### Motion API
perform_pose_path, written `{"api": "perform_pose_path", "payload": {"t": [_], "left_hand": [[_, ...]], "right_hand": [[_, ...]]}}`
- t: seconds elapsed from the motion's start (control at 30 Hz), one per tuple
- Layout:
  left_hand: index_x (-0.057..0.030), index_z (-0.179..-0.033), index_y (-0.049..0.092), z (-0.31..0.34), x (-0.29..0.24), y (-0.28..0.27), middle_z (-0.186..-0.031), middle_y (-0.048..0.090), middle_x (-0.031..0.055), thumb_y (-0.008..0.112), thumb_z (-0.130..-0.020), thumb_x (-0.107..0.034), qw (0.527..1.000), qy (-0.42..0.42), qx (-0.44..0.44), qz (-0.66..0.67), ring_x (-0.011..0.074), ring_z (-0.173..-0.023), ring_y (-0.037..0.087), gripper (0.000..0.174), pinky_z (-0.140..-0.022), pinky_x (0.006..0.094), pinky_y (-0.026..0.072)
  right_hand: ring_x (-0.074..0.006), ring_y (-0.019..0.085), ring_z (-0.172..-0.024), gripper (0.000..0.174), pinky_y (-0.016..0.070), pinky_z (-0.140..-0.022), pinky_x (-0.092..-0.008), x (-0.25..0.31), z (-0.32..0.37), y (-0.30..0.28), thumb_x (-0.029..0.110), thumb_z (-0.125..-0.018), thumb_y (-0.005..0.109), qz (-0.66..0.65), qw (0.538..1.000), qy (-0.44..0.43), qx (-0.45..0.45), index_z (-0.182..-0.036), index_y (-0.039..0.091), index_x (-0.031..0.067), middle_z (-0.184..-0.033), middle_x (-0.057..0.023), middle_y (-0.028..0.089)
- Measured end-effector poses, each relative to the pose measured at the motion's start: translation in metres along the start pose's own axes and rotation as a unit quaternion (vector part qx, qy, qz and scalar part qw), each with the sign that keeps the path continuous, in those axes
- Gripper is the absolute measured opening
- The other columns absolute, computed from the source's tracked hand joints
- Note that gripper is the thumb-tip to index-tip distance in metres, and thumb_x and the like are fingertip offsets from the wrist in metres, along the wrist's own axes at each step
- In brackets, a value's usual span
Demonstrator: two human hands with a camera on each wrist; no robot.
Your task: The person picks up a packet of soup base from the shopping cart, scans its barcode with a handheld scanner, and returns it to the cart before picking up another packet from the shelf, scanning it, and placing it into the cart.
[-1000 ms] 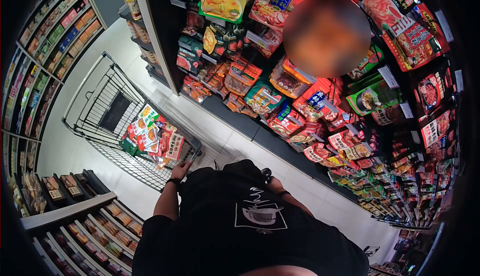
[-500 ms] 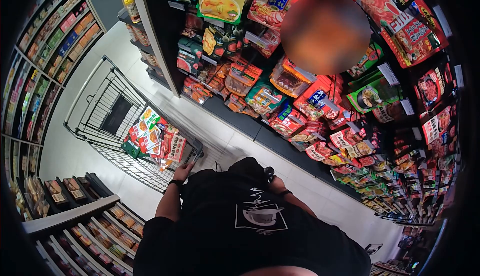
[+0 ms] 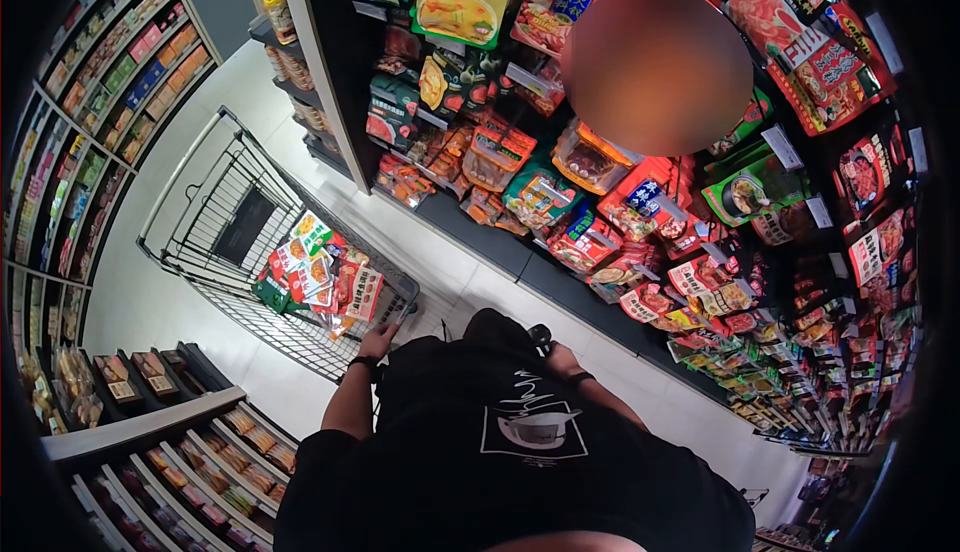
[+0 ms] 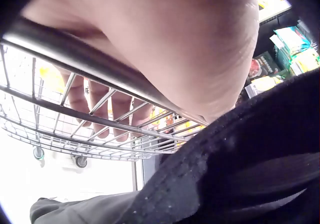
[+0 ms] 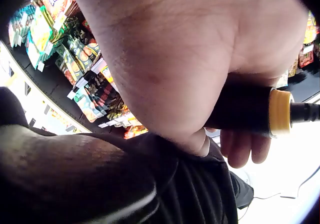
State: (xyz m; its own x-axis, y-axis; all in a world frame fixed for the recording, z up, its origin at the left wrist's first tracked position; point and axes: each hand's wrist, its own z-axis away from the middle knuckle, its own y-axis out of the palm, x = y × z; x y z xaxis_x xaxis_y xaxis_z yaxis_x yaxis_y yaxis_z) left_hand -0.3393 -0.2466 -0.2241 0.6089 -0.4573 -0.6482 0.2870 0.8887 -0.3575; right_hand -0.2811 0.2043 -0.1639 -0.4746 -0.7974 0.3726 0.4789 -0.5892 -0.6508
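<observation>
My left hand point(image 3: 378, 340) holds the near end of a wire shopping cart point(image 3: 180, 270). In the left wrist view its fingers point(image 4: 120, 114) hang over the thick metal rim bar point(image 4: 90, 59), seen through the wires. Red, white and green food packets point(image 3: 318, 277) lie piled in the cart close to that hand. Beside my hip on the other side, my right hand point(image 3: 562, 359) grips a black cylinder point(image 5: 245, 109) with an orange ring point(image 5: 281, 112) and a black cable at its end. The fingertips curl under the cylinder; the thumb is mostly hidden.
Hanging seasoning pouches point(image 3: 640, 197) fill the dark shelf rack ahead and to the right. A low shelf with trays point(image 3: 150, 422) stands at the lower left. Tall shelving point(image 3: 90, 82) lines the far left. Pale floor tiles point(image 3: 470, 272) run between.
The head view has shifted slightly, so cart and shelves appear a little further right. Both hands keep their holds, and the packets lie as before.
</observation>
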Motion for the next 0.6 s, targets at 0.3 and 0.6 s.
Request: {"api": "perform_pose_path", "payload": {"t": [0.3, 0.6], "left_hand": [[0.0006, -0.114, 0.060, 0.000, 0.002, 0.003, -0.113, 0.060, 0.0225, 0.055, -0.078, -0.064, 1.000, -0.007, -0.005, 0.008, 0.0314, -0.111, 0.055, 0.074, -0.096, 0.0375, 0.0395], [0.0020, -0.118, 0.057, -0.006, 0.010, 0.009, -0.114, 0.060, 0.0234, 0.052, -0.082, -0.061, 1.000, -0.024, -0.013, -0.013, 0.0316, -0.113, 0.054, 0.072, -0.096, 0.0374, 0.0386]], "right_hand": [[-0.0190, 0.063, -0.059, 0.023, 0.0495, -0.052, -0.0318, -0.031, 0.006, -0.008, 0.015, -0.077, 0.067, 0.037, 0.997, 0.031, 0.059, -0.092, 0.058, 0.0001, -0.073, -0.0116, 0.064], [-0.0185, 0.064, -0.059, 0.023, 0.0511, -0.052, -0.0316, -0.044, 0.006, 0.001, 0.013, -0.076, 0.068, -0.010, 0.997, 0.062, 0.050, -0.092, 0.060, -0.0015, -0.073, -0.0109, 0.065]]}}
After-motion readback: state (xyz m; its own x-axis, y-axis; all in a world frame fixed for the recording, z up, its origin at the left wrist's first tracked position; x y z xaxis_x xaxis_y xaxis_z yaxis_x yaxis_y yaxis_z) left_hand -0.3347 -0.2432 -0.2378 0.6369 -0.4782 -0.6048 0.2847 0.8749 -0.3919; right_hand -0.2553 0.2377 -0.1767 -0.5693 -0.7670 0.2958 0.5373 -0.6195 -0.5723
